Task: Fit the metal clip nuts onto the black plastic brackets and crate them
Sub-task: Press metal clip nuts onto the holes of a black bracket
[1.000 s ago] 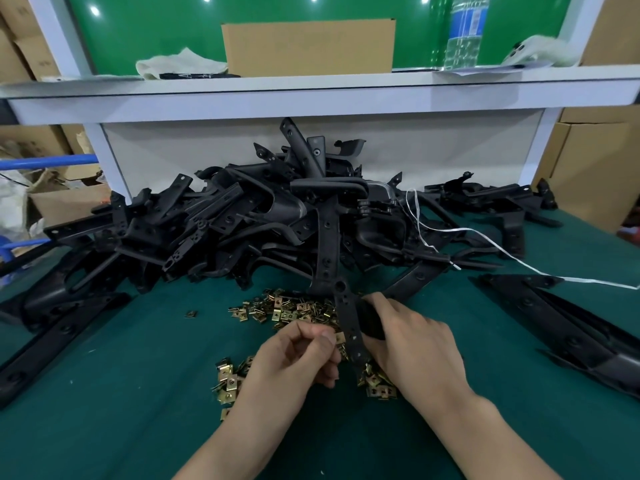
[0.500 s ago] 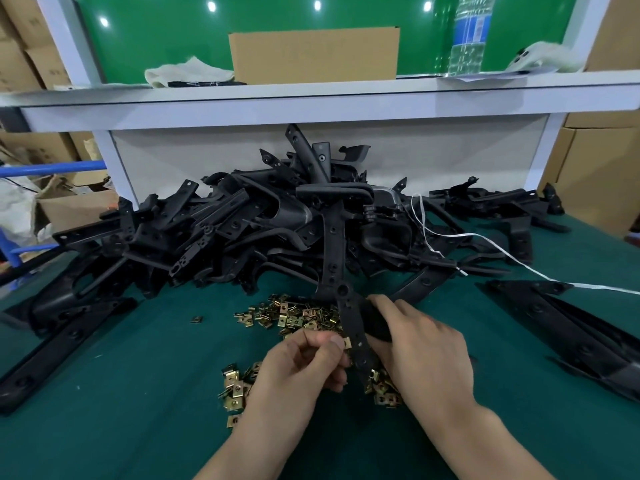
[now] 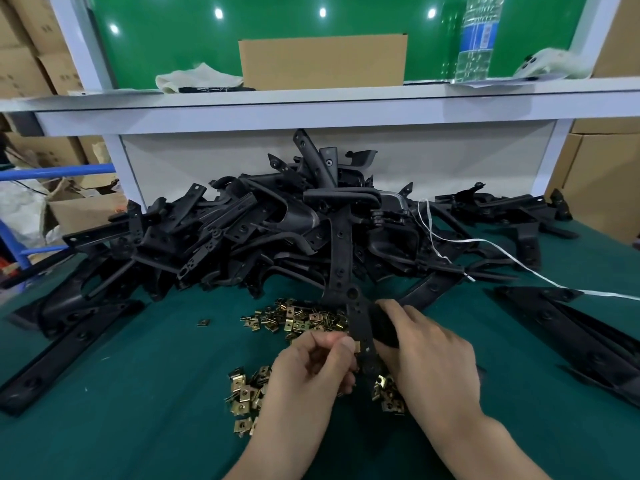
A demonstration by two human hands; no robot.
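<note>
Clip nut [image 3: 356, 346] sat pinched in your left hand [image 3: 311, 372] against the black plastic bracket [image 3: 360, 327], your right hand [image 3: 429, 358] gripped that bracket, loose clip nuts [image 3: 294, 320] lay on the green mat [image 3: 138, 393].

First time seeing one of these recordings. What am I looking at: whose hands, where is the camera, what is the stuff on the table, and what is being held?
No machine here: a person works bare-handed, and the single camera sits on their head, looking down and forward. The right hand grips a black bracket; the left hand pinches a brass-coloured clip nut at its edge. Loose clip nuts lie on the green table, with a heap of brackets behind. A shelf above carries a box and a bottle. No crate shows.
</note>
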